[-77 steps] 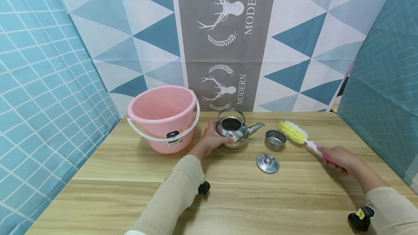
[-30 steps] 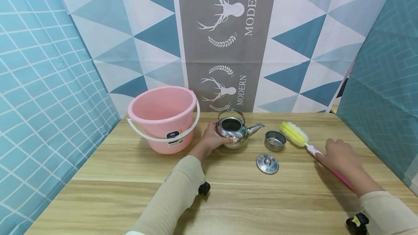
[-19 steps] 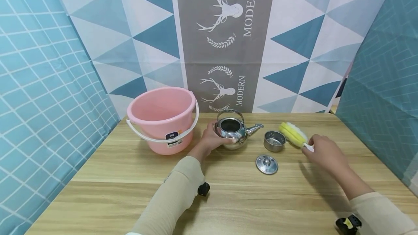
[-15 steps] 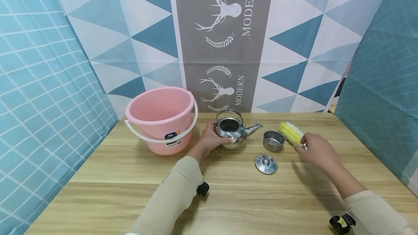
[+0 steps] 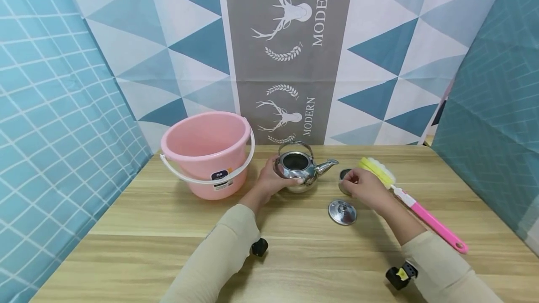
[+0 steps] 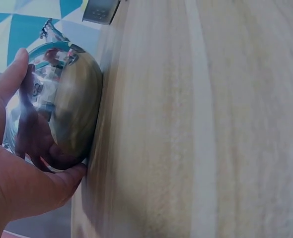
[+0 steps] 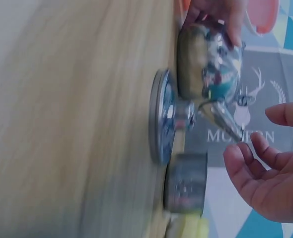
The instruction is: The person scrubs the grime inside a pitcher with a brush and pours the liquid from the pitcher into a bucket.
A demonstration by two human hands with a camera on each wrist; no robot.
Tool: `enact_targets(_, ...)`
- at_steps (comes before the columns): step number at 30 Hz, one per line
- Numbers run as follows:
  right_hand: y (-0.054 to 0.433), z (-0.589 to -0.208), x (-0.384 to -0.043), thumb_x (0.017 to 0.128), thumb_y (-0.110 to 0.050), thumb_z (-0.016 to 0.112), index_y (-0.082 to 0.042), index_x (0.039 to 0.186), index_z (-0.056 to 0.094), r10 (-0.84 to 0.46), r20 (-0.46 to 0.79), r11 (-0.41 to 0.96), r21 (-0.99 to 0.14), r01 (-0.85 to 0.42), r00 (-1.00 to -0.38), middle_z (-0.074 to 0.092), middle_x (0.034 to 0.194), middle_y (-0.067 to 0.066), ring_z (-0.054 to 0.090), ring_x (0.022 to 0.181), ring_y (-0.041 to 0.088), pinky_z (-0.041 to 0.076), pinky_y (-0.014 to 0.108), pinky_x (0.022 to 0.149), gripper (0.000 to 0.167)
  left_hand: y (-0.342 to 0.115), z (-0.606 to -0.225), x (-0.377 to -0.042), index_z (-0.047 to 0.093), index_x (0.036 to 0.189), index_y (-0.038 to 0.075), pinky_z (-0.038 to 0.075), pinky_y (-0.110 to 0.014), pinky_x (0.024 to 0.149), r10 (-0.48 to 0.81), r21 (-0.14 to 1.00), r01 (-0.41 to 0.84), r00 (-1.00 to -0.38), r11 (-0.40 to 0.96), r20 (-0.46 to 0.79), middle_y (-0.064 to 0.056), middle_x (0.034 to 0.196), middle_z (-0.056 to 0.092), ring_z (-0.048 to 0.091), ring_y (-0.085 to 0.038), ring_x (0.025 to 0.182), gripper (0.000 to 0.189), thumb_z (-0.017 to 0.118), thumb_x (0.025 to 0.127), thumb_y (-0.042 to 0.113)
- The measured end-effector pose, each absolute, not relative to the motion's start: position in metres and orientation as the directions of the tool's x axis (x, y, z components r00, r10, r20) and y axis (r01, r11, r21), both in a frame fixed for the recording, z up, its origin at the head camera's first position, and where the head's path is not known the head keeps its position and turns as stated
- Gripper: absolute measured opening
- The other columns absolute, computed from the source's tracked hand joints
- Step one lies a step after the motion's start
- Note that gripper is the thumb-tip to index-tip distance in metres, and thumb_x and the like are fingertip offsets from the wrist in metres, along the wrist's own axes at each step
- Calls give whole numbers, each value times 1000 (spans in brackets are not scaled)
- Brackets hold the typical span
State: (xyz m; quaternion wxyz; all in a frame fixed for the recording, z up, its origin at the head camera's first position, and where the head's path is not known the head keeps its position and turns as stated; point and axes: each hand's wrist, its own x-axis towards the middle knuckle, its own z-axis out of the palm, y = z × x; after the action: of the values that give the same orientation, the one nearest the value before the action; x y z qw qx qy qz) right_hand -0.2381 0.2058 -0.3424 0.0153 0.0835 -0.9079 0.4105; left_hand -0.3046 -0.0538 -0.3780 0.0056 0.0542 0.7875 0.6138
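Head view: left grip [image 5: 273,179] wraps kettle [image 5: 301,173], upright on counter [image 5: 294,265], lid [image 5: 342,212] off at its four o'clock! Left wrist: side firmly clasped; slack hold could let kettle slide. Right wrist: right grip [image 7: 273,183] empty, strainer cup [image 7: 186,183] around nine o'clock; low sweep could knock it into lid.

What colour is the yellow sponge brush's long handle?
The long handle is pink and white, best in head view.
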Motion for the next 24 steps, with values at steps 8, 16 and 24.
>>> enact_targets(8,183,-342,-250,99,-10,48,20,125,40,-187,-110,307,-950,48,-976,47,124,35,59,103,40,55,36,85,41,-58,-375,-307,34,148,10,39,-41,104,119,980,55,-992,189,33,-15,132,51,48,-27,120,95,89,71,19)
enact_targets(16,168,-340,-258,99,-9,47,21,144,12,-140,-234,33,-972,232,-962,15,147,42,48,122,45,50,32,94,64,-59,-365,-307,26,152,6,41,-45,104,59,991,-80,-994,108,-87,-26,148,32,43,-34,128,93,80,81,35)
enact_targets(24,153,-341,-269,98,-14,56,1,154,-2,-53,-364,-218,-905,366,-930,1,154,35,51,121,40,45,39,100,82,-63,-356,-310,20,155,10,50,-46,84,79,973,-230,-971,-13,-228,-6,92,60,56,-21,95,92,73,86,39)
